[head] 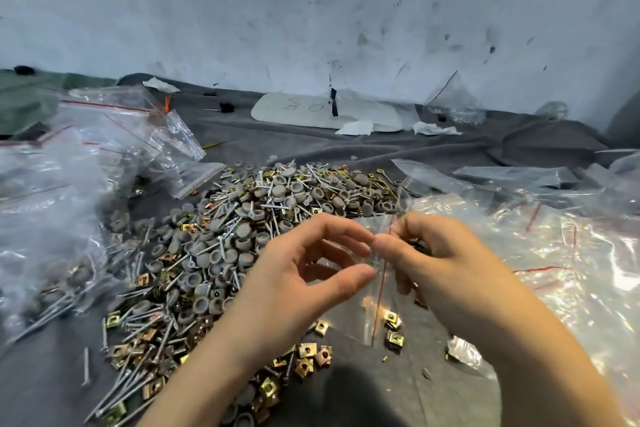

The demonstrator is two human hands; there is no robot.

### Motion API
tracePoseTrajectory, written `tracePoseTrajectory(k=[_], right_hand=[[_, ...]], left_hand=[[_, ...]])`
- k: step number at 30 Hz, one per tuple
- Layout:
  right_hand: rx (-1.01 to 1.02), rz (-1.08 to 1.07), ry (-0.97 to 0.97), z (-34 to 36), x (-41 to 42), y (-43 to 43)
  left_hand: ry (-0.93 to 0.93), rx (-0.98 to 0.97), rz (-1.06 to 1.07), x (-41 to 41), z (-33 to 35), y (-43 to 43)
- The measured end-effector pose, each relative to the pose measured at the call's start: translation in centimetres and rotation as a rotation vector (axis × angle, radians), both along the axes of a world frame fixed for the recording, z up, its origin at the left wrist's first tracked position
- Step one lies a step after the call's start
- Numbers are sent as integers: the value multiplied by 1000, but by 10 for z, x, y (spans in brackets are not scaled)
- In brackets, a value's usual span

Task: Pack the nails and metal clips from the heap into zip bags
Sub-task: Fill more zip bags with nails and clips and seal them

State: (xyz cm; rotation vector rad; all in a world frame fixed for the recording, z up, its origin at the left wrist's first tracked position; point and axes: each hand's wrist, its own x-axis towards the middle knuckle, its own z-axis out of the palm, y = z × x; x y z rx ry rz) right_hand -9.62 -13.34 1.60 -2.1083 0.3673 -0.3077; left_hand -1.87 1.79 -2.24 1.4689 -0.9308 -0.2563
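Left hand (304,274) and right hand (429,260) pinching zip bag (375,308), heap (242,218) beyond

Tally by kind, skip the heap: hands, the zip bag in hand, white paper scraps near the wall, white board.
Hands, left hand and right hand: 2
Zip bag held: 1
Paper scraps: 3
White board: 1
Total: 7

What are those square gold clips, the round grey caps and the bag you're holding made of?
Clips: apparently folded sheet metal with a yellowish plated shine, glinting at the edges. Caps: likely matte grey plastic or rubber; dull, no glints. Bag: thin clear plastic film, glossy and creased, with a red line across it.
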Motion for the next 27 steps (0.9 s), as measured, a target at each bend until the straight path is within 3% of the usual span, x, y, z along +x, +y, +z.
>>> tracePoseTrajectory(k=[6, 27], right_hand=[[96, 54, -58, -3, 8, 8], [61, 12, -91, -4, 14, 15]], left_hand=[[53, -29, -13, -3, 1, -4], [137, -35, -4, -3, 7, -3]])
